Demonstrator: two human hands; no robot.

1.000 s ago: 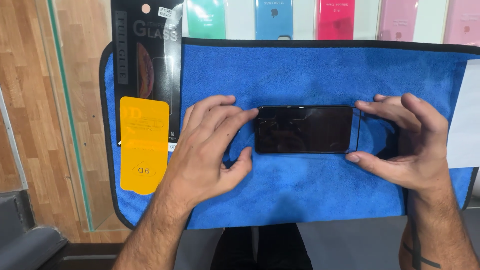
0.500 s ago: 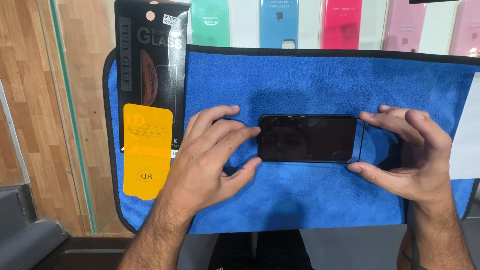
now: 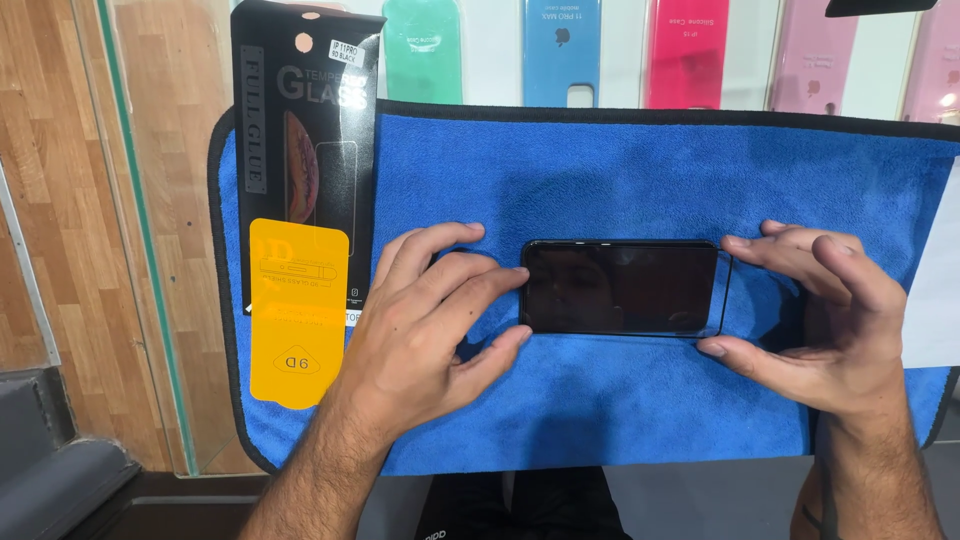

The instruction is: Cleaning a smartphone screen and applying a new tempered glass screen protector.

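Observation:
A black phone (image 3: 620,288) lies face up and crosswise on a blue cloth (image 3: 600,170). My left hand (image 3: 420,320) grips the phone's left end, index finger at its upper corner and thumb at its lower corner. My right hand (image 3: 830,330) pinches the right edge of a clear glass screen protector (image 3: 725,290) between thumb and fingers. The protector lies over the screen and sticks out a little past the phone's right end.
A black protector package (image 3: 300,150) and a yellow backing sheet (image 3: 298,310) lie on the cloth's left edge. Green (image 3: 423,50), blue (image 3: 562,50), red-pink (image 3: 688,50) and pale pink (image 3: 815,55) phone cases line the back. The glass counter's edge (image 3: 140,250) runs down the left.
The camera has shifted slightly. Both hands keep the same hold at the phone's two ends, and the phone has not moved on the cloth.

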